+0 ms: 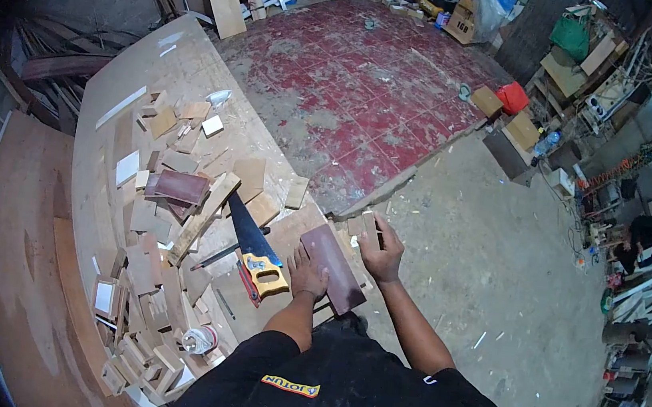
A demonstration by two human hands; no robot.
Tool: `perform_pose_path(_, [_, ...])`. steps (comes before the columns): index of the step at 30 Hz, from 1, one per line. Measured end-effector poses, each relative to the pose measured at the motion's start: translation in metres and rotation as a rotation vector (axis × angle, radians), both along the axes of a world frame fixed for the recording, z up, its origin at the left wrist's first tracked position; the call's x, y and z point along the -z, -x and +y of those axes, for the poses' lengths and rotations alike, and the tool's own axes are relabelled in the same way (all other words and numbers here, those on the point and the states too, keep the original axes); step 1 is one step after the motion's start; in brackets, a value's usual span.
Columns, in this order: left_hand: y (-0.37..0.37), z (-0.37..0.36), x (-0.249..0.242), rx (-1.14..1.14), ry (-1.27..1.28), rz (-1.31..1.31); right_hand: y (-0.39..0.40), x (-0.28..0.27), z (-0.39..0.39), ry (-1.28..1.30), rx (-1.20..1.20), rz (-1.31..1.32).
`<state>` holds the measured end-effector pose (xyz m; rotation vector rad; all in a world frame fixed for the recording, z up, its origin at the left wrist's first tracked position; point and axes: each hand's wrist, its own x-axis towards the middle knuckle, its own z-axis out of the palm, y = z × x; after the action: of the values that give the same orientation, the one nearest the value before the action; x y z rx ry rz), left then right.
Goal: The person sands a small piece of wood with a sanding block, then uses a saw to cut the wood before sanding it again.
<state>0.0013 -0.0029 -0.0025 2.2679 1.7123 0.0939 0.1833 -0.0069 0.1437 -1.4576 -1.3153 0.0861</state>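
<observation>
The left hand (308,275) is lying palm down on the maroon board (332,267), its fingers extended and loosely spread, not wrapping around the stock. The board is lying at the near edge of the workbench (162,52), directly in front of the torso; whether its end is overhanging cannot be told. The right hand (386,257) is gripping a small wooden piece (372,230) beside the board's far end, fingers curling narrowly around it; the exact finger contact is not showing clearly. Because the left hand is apparently supplying the only visible restraint, the board could pivot or slide off the edge if uneven force were acting on it. The small piece could slip if the fingertips were bearing on too little surface, and it could drop to the concrete floor (450,242). The handsaw (260,254) is lying just beside the left hand, its yellow handle facing the body; a sideways sweep of the wrist could knock it or bring skin against the teeth. Offcuts (144,259) are crowding the bench beyond the saw, and an elbow could tip the white can (200,340) standing among them.
</observation>
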Motion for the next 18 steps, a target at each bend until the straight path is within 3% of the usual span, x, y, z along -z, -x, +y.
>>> perform_pose_path(3, [-0.001, 0.0, 0.003, -0.005, 0.044, 0.093, -0.003, 0.004, -0.003, 0.019, -0.006, 0.003])
perform_pose_path(8, [-0.002, -0.001, 0.004, -0.005, 0.024, 0.113, -0.01, 0.017, -0.009, 0.111, -0.087, 0.236])
perform_pose_path(18, [-0.002, -0.001, 0.005, -0.017, -0.003, 0.085, -0.013, 0.017, -0.027, 0.13, -0.099, 0.321])
